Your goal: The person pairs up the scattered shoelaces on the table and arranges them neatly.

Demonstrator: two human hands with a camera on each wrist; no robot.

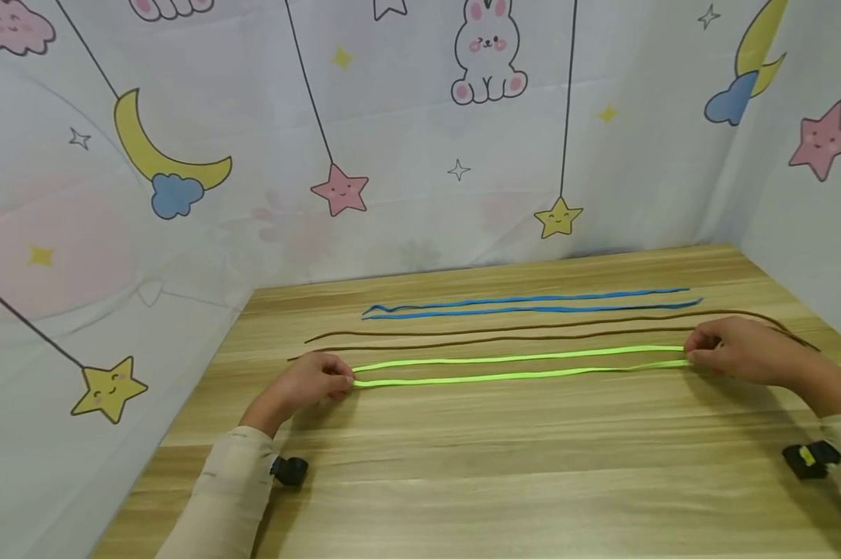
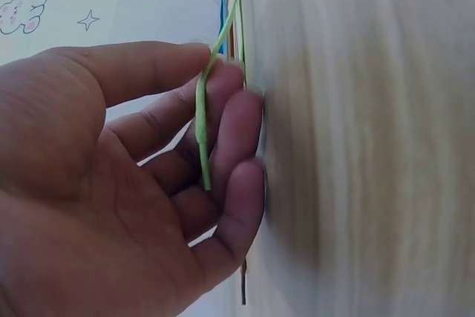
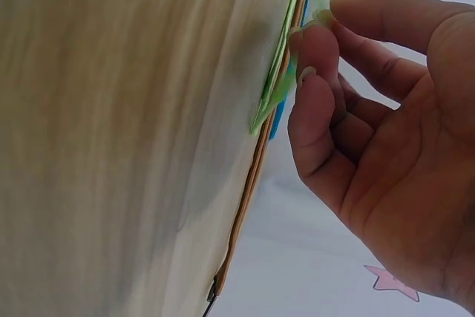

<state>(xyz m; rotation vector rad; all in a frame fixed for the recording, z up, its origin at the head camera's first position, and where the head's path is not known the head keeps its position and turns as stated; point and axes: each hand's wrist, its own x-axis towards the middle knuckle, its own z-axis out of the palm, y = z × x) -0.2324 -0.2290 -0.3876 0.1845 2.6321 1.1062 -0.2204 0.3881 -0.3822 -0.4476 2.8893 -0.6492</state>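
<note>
Two bright green flat shoelace strands (image 1: 490, 378) run side by side across the table between the hands. At their left end my left hand (image 1: 313, 383) pinches a green lace between thumb and forefinger. In the left wrist view the tip of this green lace (image 2: 202, 120) hangs down across the curled fingers, while another strand lies behind them. My right hand (image 1: 741, 353) pinches green lace at the far right end, thumb and fingertips close together. The right wrist view is blurred there, with a green lace end (image 3: 269, 105) slanting past the fingers to the table.
Beyond the green strands lie two thin brown laces (image 1: 497, 338), longer and partly behind the right hand. Farther back are two blue laces (image 1: 532, 300), one kinked at its left end. A patterned cloth (image 1: 420, 210) hangs behind the wooden table (image 1: 490, 466).
</note>
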